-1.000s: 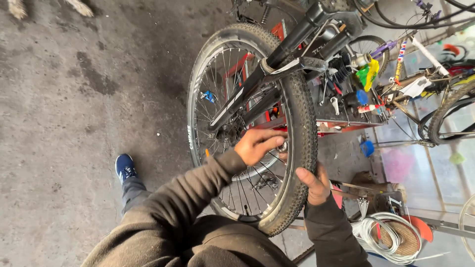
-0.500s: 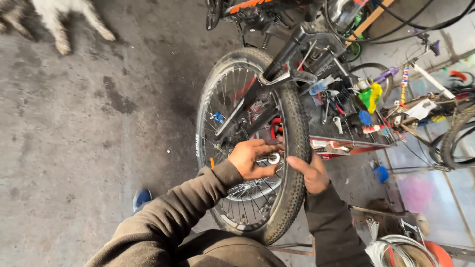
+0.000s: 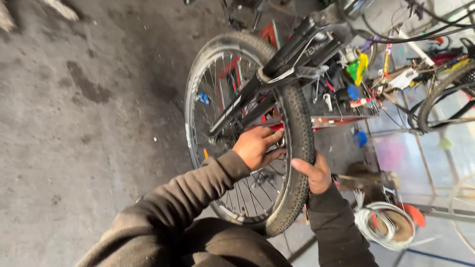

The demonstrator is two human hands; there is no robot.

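A bicycle front wheel (image 3: pixel 297 118) with a knobby black tyre and silver spokes stands in a black fork (image 3: pixel 277 64). My left hand (image 3: pixel 256 146) reaches in among the spokes beside the hub, fingers curled over something small that I cannot make out. My right hand (image 3: pixel 312 172) grips the tyre's outer tread on the right side, fingers wrapped around it. Both arms wear dark brown sleeves.
Rough grey concrete floor (image 3: pixel 89 123) spreads to the left. A red tool tray (image 3: pixel 341 118) with assorted tools sits behind the wheel. A coil of white cable (image 3: pixel 381 225) lies lower right. More bicycle wheels and frames (image 3: pixel 440 94) crowd the right side.
The view has shifted and moved closer to the wheel. My left hand stays by the hub, my right hand stays on the tyre. The animal at top left has almost left view.
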